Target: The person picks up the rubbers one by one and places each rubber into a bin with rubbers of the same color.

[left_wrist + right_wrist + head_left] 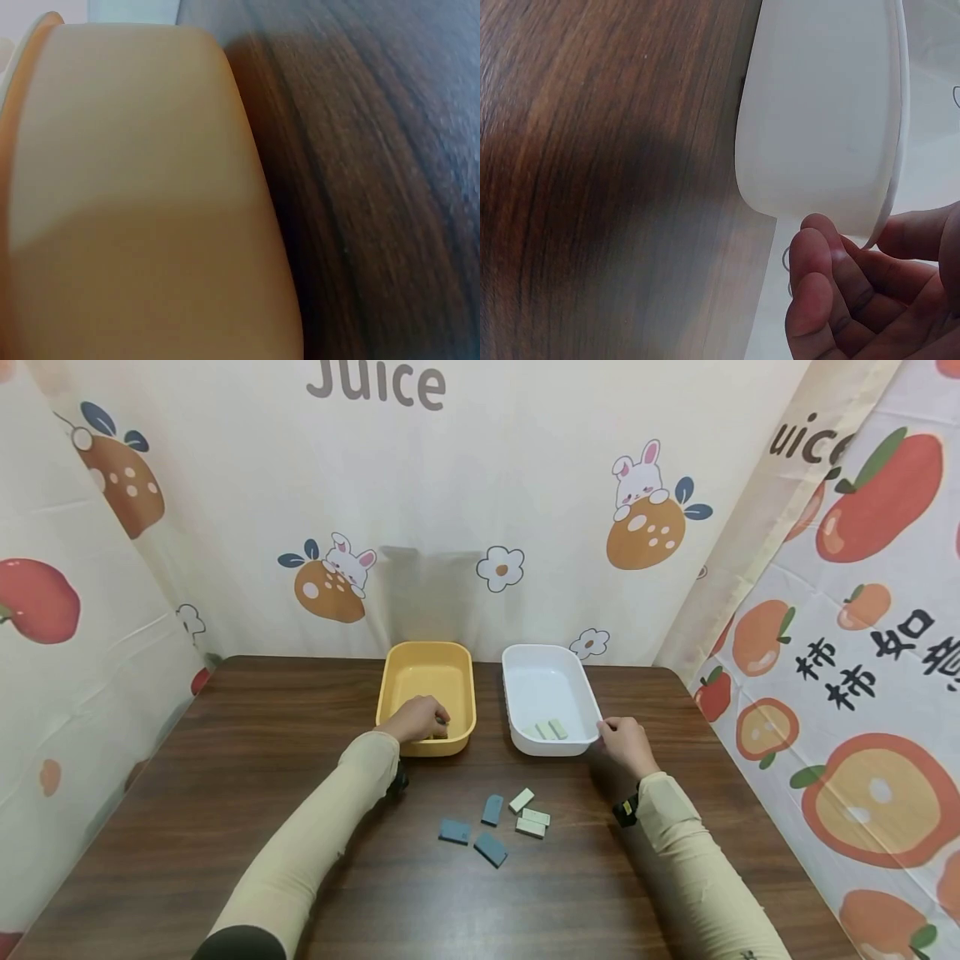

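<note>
My left hand reaches over the near wall of a yellow plastic bin, fingers curled down inside it. A small dark block shows at its fingertips, mostly hidden by the fingers. In the left wrist view the bin's outer wall fills much of the picture, and the hand is out of sight. My right hand pinches the near right rim of a white plastic bin between thumb and fingers. Several pale green blocks lie in the white bin's near end.
On the brown wooden table, in front of the bins, lie three blue blocks and three pale green blocks. The two bins stand side by side near the back edge. A printed curtain hangs behind.
</note>
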{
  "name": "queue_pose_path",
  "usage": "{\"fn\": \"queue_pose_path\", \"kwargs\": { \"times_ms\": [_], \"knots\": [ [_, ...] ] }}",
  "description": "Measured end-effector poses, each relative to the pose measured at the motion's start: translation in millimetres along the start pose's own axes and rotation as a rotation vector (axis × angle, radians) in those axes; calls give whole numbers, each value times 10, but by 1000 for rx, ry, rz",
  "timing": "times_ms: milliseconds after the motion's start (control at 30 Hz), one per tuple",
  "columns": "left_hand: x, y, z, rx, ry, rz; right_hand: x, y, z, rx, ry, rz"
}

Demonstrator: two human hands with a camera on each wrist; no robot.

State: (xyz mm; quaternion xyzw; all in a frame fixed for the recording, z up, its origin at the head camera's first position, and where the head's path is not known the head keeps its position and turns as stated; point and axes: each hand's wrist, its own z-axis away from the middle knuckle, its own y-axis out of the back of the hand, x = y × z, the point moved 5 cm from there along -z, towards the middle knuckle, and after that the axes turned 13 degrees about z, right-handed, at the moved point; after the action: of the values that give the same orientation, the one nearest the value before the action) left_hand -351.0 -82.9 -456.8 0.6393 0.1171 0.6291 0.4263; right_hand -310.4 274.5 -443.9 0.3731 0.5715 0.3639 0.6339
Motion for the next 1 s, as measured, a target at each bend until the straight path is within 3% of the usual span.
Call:
{"fn": "queue_pose_path", "kwargs": {
  "times_ms": [233, 1000],
  "knots": [
    [19, 53, 59, 35, -4, 17, 8, -24, -8, -6, 1, 0],
    [256, 192, 309, 185, -7, -61, -1, -20, 0, 14, 17, 17]
  ]
}}
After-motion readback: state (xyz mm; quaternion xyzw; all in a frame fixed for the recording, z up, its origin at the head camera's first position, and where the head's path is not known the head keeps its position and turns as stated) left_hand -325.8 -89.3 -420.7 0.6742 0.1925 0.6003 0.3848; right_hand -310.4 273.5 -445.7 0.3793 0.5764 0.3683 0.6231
